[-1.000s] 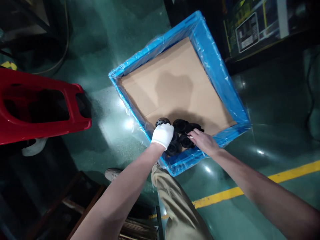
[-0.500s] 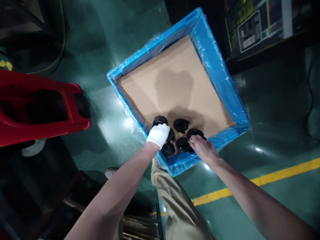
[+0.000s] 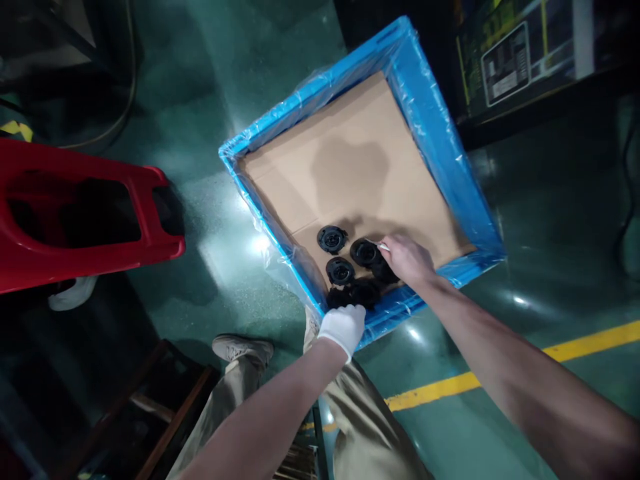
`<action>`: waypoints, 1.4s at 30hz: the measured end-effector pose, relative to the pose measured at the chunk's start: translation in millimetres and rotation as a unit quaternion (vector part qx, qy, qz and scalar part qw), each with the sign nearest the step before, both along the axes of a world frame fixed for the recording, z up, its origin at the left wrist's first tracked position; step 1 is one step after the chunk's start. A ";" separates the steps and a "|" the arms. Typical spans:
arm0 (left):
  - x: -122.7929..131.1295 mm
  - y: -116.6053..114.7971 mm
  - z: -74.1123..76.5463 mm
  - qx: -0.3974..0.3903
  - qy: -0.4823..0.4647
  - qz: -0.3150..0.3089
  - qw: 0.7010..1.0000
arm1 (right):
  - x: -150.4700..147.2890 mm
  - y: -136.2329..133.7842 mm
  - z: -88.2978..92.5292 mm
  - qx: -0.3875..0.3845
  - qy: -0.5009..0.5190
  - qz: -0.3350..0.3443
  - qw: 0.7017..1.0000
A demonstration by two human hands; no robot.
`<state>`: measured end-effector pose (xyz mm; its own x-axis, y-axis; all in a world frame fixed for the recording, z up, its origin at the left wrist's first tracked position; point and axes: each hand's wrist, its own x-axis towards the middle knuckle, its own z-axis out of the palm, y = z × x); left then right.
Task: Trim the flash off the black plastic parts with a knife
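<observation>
Several black round plastic parts (image 3: 332, 239) with ringed centres lie on cardboard (image 3: 350, 167) inside a blue crate (image 3: 435, 127) lined with clear film. My left hand (image 3: 343, 327), in a white glove, has its fingers curled at the near edge of a dark part (image 3: 339, 297) in the crate's near corner; its fingertips are partly hidden. Bare, my right hand (image 3: 407, 259) pinches a thin pen-like tool (image 3: 383, 247) with a pale shaft. Its tip points over another black part (image 3: 365, 253). One more part is partly covered below the right hand.
A red plastic stool (image 3: 155, 213) lies on its side at left on the green floor. Dark equipment with a label (image 3: 507, 63) stands at upper right. My shoe (image 3: 243, 347) is below the crate, and a yellow floor line (image 3: 440, 392) runs at lower right.
My left hand has moved down from the upper left part to the near corner, uncovering two parts. My right hand has moved slightly up with the tool, over a different part.
</observation>
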<state>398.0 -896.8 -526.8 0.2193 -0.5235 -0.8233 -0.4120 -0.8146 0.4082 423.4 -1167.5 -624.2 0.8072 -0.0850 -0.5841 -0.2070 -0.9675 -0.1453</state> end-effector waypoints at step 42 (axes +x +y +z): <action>-0.4 -2.1 -21.9 0.013 0.035 0.014 0.999 | 135.1 83.0 -28.2 0.104 -0.071 -0.048 0.991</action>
<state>397.6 -898.9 -548.8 0.1751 -0.4965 -0.8502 -0.3603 -0.8359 0.4139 558.5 -1084.5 -652.4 0.8762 -0.0544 -0.4788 -0.2598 -0.8902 -0.3743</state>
